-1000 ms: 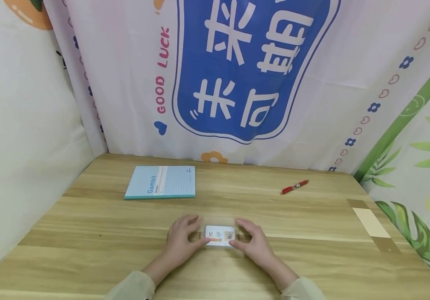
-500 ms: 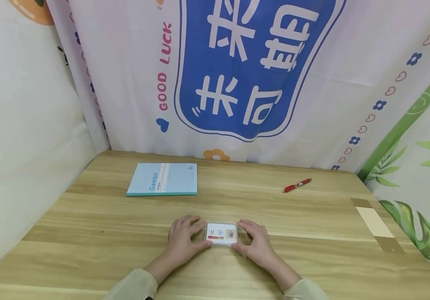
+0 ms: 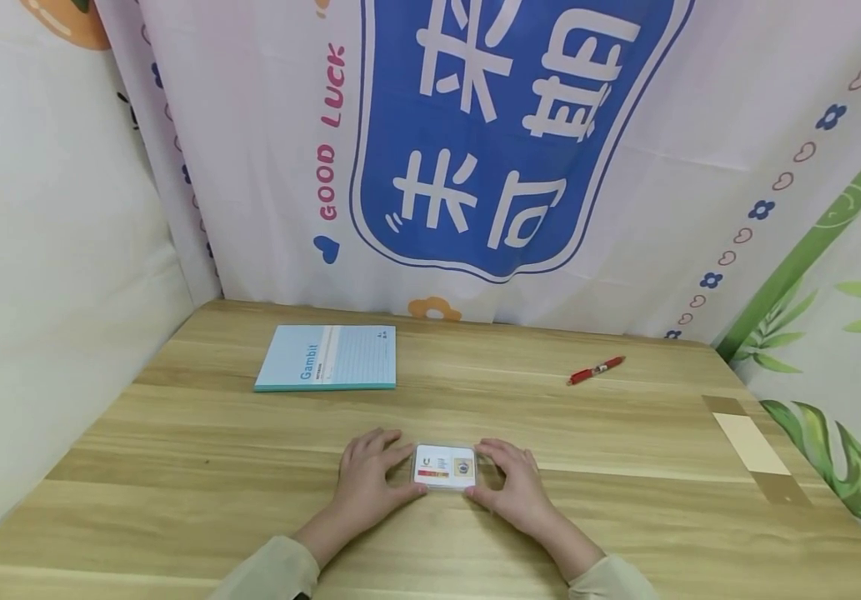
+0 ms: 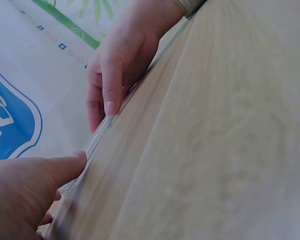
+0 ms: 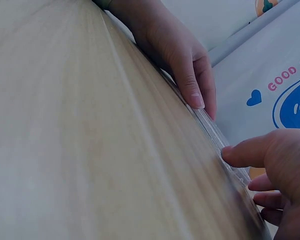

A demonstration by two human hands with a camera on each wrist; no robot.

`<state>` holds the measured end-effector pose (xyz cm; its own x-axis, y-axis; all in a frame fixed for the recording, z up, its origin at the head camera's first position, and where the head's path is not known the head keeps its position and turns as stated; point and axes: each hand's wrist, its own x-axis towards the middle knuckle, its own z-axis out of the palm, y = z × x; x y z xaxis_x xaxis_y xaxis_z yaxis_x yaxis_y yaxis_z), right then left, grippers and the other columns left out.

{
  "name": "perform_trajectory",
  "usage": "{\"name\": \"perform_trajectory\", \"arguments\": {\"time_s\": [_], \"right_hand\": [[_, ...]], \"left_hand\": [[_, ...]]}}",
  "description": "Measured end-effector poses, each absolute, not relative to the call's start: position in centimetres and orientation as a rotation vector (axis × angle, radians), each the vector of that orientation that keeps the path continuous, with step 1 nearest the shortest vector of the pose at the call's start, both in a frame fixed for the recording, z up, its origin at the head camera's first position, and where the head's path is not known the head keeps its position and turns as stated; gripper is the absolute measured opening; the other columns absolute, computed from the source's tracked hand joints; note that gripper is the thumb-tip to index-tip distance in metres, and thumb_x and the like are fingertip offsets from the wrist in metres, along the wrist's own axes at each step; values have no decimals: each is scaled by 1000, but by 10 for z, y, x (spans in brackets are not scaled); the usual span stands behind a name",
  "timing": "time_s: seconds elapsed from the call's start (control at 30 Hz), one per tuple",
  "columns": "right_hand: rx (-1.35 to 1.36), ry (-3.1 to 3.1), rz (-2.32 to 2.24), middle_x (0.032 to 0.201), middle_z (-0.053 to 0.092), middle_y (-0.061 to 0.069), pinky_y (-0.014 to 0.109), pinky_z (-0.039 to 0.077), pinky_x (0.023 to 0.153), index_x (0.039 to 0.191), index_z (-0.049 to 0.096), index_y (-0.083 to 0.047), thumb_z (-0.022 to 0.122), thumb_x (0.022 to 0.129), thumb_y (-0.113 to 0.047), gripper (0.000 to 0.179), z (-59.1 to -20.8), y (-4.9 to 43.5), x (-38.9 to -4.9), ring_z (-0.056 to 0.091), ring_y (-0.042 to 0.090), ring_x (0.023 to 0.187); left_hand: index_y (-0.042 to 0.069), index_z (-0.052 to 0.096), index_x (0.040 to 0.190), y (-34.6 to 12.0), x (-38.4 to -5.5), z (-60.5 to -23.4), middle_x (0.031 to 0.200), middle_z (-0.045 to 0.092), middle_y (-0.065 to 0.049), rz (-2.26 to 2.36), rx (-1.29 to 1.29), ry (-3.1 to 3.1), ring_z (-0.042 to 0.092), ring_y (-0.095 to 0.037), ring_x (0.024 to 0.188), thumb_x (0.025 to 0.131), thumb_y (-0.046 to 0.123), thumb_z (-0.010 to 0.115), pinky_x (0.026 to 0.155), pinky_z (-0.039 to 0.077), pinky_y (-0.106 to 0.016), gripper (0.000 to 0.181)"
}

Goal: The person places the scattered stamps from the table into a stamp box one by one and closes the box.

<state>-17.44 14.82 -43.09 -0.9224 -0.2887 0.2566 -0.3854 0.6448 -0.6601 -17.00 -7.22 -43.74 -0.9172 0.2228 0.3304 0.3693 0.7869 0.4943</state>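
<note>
A small, flat, clear plastic case (image 3: 445, 467) lies on the wooden table in front of me. Its face has white printing with a red strip and a square emblem. My left hand (image 3: 372, 475) pinches its left end between thumb and fingers. At the right end, my right hand (image 3: 511, 483) does the same, thumb on the near corner and fingers on the far one. Both wrist views show the transparent edge (image 4: 94, 145) low against the tabletop, with a thumb (image 5: 240, 152) at it. The case's printed face is hidden in those views.
A light blue notebook (image 3: 325, 358) lies at the back left of the table (image 3: 175, 467). Toward the back right is a red pen (image 3: 596, 371). A strip of tape (image 3: 753, 446) marks the right edge, and a printed curtain (image 3: 265, 167) hangs behind.
The clear case, blurred between both hands a second ago, is now still and sharp. Its ends sit squarely between my fingers. The whole head view has shifted slightly.
</note>
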Motion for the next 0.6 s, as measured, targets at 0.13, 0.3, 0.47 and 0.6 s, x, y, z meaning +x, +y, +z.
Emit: {"name": "perform_trajectory", "arguments": {"time_s": [0.13, 0.3, 0.47, 0.6], "right_hand": [[565, -2731, 1125, 117, 49, 15, 57, 8, 94, 107, 56, 0, 75, 62, -18, 52, -432, 149, -174, 38, 32, 112], [572, -2729, 1108, 117, 49, 14, 57, 9, 94, 107, 57, -1, 75, 62, -18, 52, -432, 149, -173, 38, 32, 111], [571, -2738, 1083, 118, 49, 11, 56, 10, 94, 108, 57, -2, 75, 62, -20, 52, -431, 148, -174, 37, 31, 112], [566, -2740, 1084, 119, 49, 10, 54, 10, 95, 108, 58, -3, 75, 62, -21, 52, -430, 147, -175, 37, 30, 112]], "left_hand": [[13, 60, 109, -71, -169, -437, 120, 47, -12, -819, -456, -2730, 32, -33, 115, 63, 47, 70, 94, 15, -53, 58], [12, 61, 108, -71, -167, -434, 120, 47, -13, -813, -448, -2739, 32, -34, 115, 62, 46, 70, 94, 15, -54, 58], [11, 62, 107, -72, -167, -431, 121, 46, -13, -816, -426, -2756, 31, -34, 116, 61, 46, 71, 95, 14, -53, 59], [11, 62, 107, -73, -168, -431, 122, 46, -14, -814, -429, -2758, 31, -34, 116, 61, 47, 71, 95, 15, -53, 59]]}}
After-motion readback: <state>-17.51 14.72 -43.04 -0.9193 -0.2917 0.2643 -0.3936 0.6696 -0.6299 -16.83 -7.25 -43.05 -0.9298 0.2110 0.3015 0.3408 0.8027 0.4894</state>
